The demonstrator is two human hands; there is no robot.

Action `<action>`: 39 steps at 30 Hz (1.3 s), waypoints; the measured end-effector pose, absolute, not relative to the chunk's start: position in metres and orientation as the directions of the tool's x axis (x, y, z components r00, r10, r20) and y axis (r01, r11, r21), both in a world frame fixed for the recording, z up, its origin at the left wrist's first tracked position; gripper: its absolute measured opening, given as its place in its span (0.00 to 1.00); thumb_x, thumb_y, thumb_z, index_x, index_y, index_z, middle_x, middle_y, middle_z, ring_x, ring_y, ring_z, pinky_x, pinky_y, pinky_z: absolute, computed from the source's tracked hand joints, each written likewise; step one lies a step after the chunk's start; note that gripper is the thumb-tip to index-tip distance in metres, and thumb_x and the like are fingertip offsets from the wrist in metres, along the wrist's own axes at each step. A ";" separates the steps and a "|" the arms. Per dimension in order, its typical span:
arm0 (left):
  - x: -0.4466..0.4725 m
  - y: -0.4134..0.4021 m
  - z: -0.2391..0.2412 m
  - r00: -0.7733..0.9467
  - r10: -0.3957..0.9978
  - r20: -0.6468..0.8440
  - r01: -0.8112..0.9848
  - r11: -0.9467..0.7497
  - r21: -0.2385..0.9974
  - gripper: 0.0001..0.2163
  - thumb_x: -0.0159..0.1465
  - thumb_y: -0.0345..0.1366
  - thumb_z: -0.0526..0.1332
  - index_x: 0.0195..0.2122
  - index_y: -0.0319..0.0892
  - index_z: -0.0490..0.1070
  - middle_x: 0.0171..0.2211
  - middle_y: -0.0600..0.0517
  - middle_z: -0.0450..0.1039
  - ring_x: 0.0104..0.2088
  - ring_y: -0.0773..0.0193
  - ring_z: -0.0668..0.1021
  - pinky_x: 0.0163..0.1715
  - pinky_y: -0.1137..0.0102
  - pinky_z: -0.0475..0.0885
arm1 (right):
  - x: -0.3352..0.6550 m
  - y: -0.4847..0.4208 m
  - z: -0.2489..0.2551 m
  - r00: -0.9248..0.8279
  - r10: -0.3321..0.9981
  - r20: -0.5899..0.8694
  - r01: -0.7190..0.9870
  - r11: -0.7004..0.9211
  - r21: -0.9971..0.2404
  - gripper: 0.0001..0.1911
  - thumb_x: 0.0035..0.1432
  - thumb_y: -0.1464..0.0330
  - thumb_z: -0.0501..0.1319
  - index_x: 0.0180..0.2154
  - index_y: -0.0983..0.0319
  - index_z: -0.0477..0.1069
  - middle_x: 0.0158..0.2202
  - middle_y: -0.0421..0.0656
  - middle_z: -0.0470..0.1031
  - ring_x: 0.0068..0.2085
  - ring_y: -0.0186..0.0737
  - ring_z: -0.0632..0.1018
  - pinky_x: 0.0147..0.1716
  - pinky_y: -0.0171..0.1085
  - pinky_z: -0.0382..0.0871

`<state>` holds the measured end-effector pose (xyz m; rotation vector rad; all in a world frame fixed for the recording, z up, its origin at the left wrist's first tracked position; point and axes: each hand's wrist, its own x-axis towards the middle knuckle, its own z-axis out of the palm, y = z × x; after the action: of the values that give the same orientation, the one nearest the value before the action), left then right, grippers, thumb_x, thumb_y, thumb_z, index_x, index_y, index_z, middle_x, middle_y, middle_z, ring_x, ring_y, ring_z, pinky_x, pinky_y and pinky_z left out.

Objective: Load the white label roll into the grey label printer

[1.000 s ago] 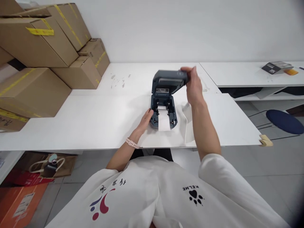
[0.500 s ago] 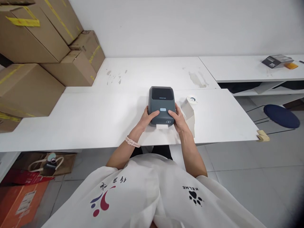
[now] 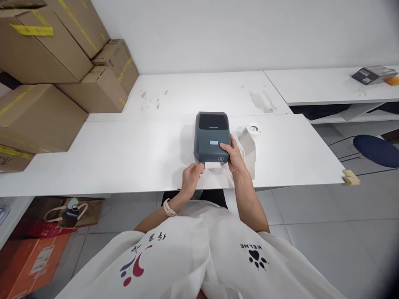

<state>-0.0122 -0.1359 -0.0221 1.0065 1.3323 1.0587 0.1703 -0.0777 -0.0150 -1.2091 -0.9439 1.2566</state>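
A dark grey label printer sits closed on the white table. A short strip of white label paper sticks out of its front slot. My left hand is just in front of the printer, thumb and fingers pinched on the left end of that strip. My right hand grips the printer's front right corner, thumb on its top. A white roll of label paper stands to the right of the printer, touching my right hand's back.
Stacked cardboard boxes fill the table's left and back left. A second white table at the right carries a dark booklet. A blue stool stands below it. Bags and an orange box lie under the table.
The printer's lid went from raised to closed. My right hand came down from the lid to the front right corner. My left hand left the printer's top and pinched the protruding paper.
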 end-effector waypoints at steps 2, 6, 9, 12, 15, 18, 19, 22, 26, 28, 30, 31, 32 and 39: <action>-0.006 -0.138 -0.020 0.162 0.922 -0.352 -0.116 0.372 0.921 0.20 0.58 0.55 0.66 0.28 0.41 0.73 0.30 0.49 0.78 0.26 0.68 0.72 0.26 0.70 0.64 | 0.170 -0.078 -0.015 0.123 0.988 -0.088 -0.146 -0.070 -0.987 0.46 0.53 0.52 0.65 0.71 0.50 0.53 0.70 0.42 0.64 0.67 0.51 0.70 0.66 0.53 0.67; 0.002 -0.126 -0.014 0.219 0.892 -0.396 -0.143 0.431 0.891 0.16 0.53 0.47 0.69 0.21 0.40 0.72 0.22 0.51 0.74 0.20 0.73 0.67 0.23 0.70 0.59 | 0.169 -0.077 -0.010 0.143 0.982 -0.121 -0.159 -0.098 -0.982 0.51 0.50 0.53 0.67 0.72 0.53 0.50 0.71 0.45 0.62 0.68 0.51 0.69 0.68 0.52 0.64; -0.001 -0.122 -0.016 0.236 0.911 -0.338 -0.083 0.366 0.927 0.16 0.54 0.49 0.68 0.21 0.40 0.72 0.23 0.52 0.76 0.20 0.73 0.67 0.23 0.71 0.59 | 0.167 -0.071 0.000 0.210 0.971 -0.113 -0.100 -0.094 -0.991 0.56 0.46 0.56 0.69 0.72 0.56 0.48 0.73 0.47 0.58 0.71 0.50 0.64 0.71 0.49 0.59; -0.006 -0.122 -0.022 0.260 0.918 -0.300 -0.048 0.322 0.945 0.19 0.55 0.52 0.68 0.21 0.41 0.72 0.25 0.51 0.77 0.21 0.72 0.69 0.23 0.71 0.61 | 0.164 -0.062 0.007 0.241 0.968 -0.064 0.024 -0.072 -0.997 0.58 0.45 0.58 0.71 0.73 0.57 0.48 0.73 0.49 0.57 0.69 0.51 0.66 0.70 0.50 0.61; -0.010 -0.124 -0.026 0.289 0.918 -0.273 -0.010 0.288 0.958 0.21 0.56 0.55 0.67 0.22 0.41 0.73 0.24 0.51 0.77 0.21 0.72 0.70 0.23 0.71 0.62 | 0.164 -0.055 0.008 0.241 0.971 -0.010 0.111 -0.038 -0.993 0.57 0.45 0.58 0.70 0.72 0.56 0.48 0.71 0.50 0.60 0.67 0.53 0.69 0.68 0.54 0.63; -0.018 -0.125 -0.024 0.218 0.951 -0.218 -0.014 0.226 0.974 0.24 0.60 0.58 0.63 0.20 0.41 0.73 0.20 0.53 0.72 0.20 0.71 0.67 0.22 0.71 0.61 | 0.167 -0.058 0.008 0.229 0.973 0.032 0.178 -0.009 -0.984 0.55 0.46 0.57 0.71 0.72 0.54 0.50 0.70 0.48 0.63 0.68 0.54 0.67 0.69 0.56 0.60; -0.021 -0.124 -0.022 0.156 0.970 -0.189 -0.033 0.196 0.980 0.25 0.62 0.58 0.61 0.19 0.42 0.72 0.18 0.53 0.69 0.20 0.71 0.66 0.22 0.70 0.61 | 0.169 -0.062 0.008 0.216 0.976 0.034 0.187 -0.007 -0.982 0.55 0.48 0.56 0.72 0.72 0.52 0.51 0.71 0.48 0.62 0.69 0.54 0.66 0.70 0.56 0.59; -0.036 -0.117 -0.015 -0.050 0.994 -0.098 -0.092 0.094 0.991 0.27 0.65 0.58 0.57 0.17 0.42 0.71 0.17 0.54 0.64 0.20 0.70 0.65 0.22 0.70 0.61 | 0.174 -0.079 0.010 0.174 0.984 0.041 0.160 0.013 -0.987 0.49 0.55 0.49 0.69 0.72 0.50 0.53 0.74 0.44 0.57 0.73 0.51 0.60 0.72 0.52 0.56; -0.054 -0.098 -0.007 -0.186 0.981 -0.054 -0.098 0.036 0.994 0.22 0.66 0.53 0.56 0.23 0.43 0.74 0.20 0.54 0.66 0.20 0.69 0.66 0.23 0.70 0.61 | 0.181 -0.100 0.020 0.178 0.981 0.081 0.097 0.064 -0.993 0.41 0.61 0.42 0.61 0.70 0.49 0.59 0.74 0.40 0.57 0.75 0.48 0.57 0.74 0.49 0.53; -0.058 -0.085 -0.005 -0.203 0.978 -0.040 -0.078 0.024 0.997 0.17 0.65 0.49 0.57 0.28 0.43 0.74 0.23 0.53 0.68 0.22 0.69 0.67 0.23 0.70 0.62 | 0.182 -0.102 0.031 0.189 0.974 0.125 0.115 0.104 -0.988 0.39 0.62 0.40 0.59 0.69 0.48 0.61 0.74 0.39 0.59 0.76 0.48 0.55 0.75 0.49 0.52; -0.056 -0.068 -0.005 -0.182 0.983 -0.031 -0.027 0.026 0.999 0.12 0.63 0.46 0.59 0.35 0.44 0.76 0.30 0.51 0.74 0.27 0.67 0.72 0.26 0.71 0.65 | 0.183 -0.095 0.044 0.200 0.963 0.180 0.158 0.150 -0.976 0.39 0.62 0.39 0.57 0.69 0.47 0.61 0.74 0.38 0.58 0.76 0.47 0.53 0.75 0.49 0.50; -0.053 -0.059 -0.005 -0.157 0.987 -0.031 0.009 0.033 0.999 0.11 0.62 0.44 0.60 0.39 0.45 0.76 0.35 0.50 0.77 0.31 0.65 0.75 0.29 0.71 0.69 | 0.183 -0.089 0.050 0.205 0.957 0.205 0.179 0.169 -0.969 0.39 0.63 0.38 0.55 0.69 0.47 0.60 0.74 0.37 0.57 0.77 0.47 0.52 0.75 0.50 0.49; -0.048 -0.049 -0.006 -0.127 0.991 -0.034 0.051 0.041 0.998 0.13 0.62 0.43 0.61 0.44 0.45 0.76 0.42 0.48 0.78 0.38 0.62 0.78 0.33 0.69 0.72 | 0.184 -0.081 0.056 0.206 0.952 0.225 0.197 0.184 -0.963 0.40 0.63 0.38 0.54 0.70 0.46 0.58 0.75 0.36 0.55 0.77 0.48 0.51 0.75 0.51 0.48; -0.008 0.005 -0.007 0.037 0.995 -0.088 0.281 0.074 0.957 0.31 0.56 0.38 0.66 0.63 0.43 0.65 0.60 0.41 0.74 0.56 0.49 0.77 0.52 0.58 0.72 | 0.198 0.012 0.074 0.151 0.933 0.327 0.347 0.260 -0.901 0.53 0.59 0.31 0.49 0.75 0.48 0.40 0.77 0.40 0.48 0.77 0.52 0.49 0.74 0.56 0.48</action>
<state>-0.0084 0.0047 -0.0071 1.3726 1.4132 0.9640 0.1983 0.0116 0.0741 -1.2939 -1.4081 0.6582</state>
